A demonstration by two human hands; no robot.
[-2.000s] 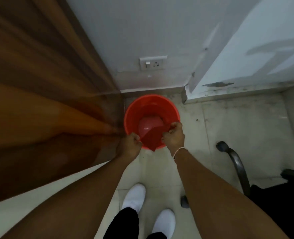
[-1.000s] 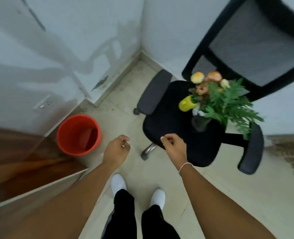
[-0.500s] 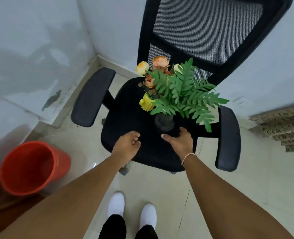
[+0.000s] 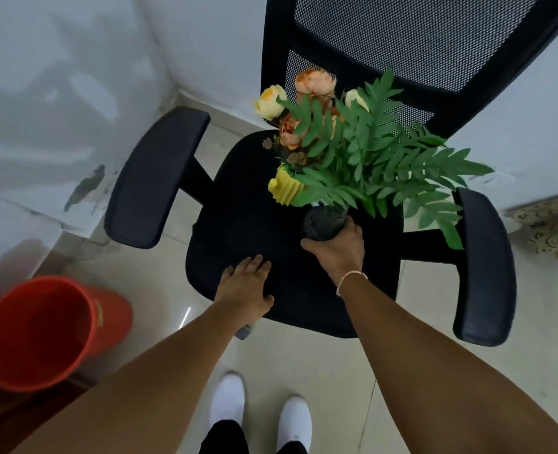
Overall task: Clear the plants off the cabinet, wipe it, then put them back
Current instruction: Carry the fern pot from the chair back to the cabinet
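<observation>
A green fern plant point(image 4: 379, 158) in a dark pot point(image 4: 323, 222) stands on the seat of a black office chair point(image 4: 238, 204). Behind it stands a yellow vase point(image 4: 284, 190) with orange and cream flowers point(image 4: 310, 81). My right hand point(image 4: 338, 247) grips the dark pot from the near side, fingers curled round it. With straight fingers, my left hand point(image 4: 246, 288) lies flat over the seat's front edge. The cabinet is almost out of view; only a brown wooden corner point(image 4: 15, 417) shows at the bottom left.
A red bucket point(image 4: 41, 332) stands on the tiled floor at the left, by the wall. The chair's two black armrests point(image 4: 156, 178) flank the seat, its mesh back point(image 4: 418, 40) rises behind the plants. My white shoes point(image 4: 228, 401) are just short of the chair.
I turned from the red bucket to the chair. My right hand moved forward and closed round the fern's pot. My left hand opened and came down flat on the seat.
</observation>
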